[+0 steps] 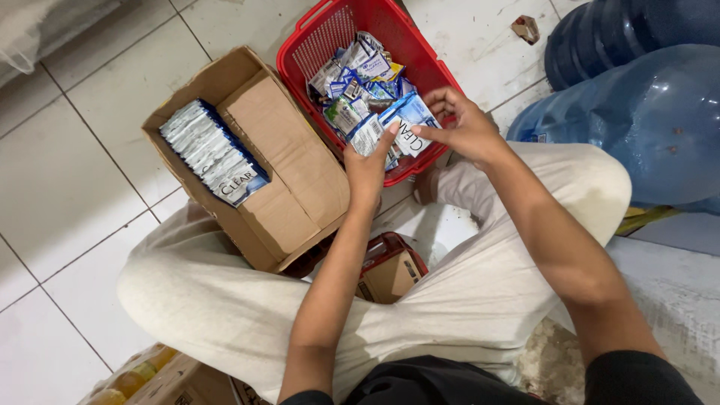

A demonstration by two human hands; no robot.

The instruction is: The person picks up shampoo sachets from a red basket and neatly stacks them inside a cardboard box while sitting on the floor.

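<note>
White tiled floor, cross-legged. Both hands, left hand (369,161) and right hand (459,124), pinching a blue sachet strip (401,124) over the red basket (304,45); cardboard box (289,161) left. Sorting mid-step, probably needing a clean separation.

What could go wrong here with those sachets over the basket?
The sachets are pinched only by the fingertips of the left hand and right hand, so some might slip loose. The basket already looks piled, so more could spill over its near rim. The open box leans on a knee and may tip.
</note>
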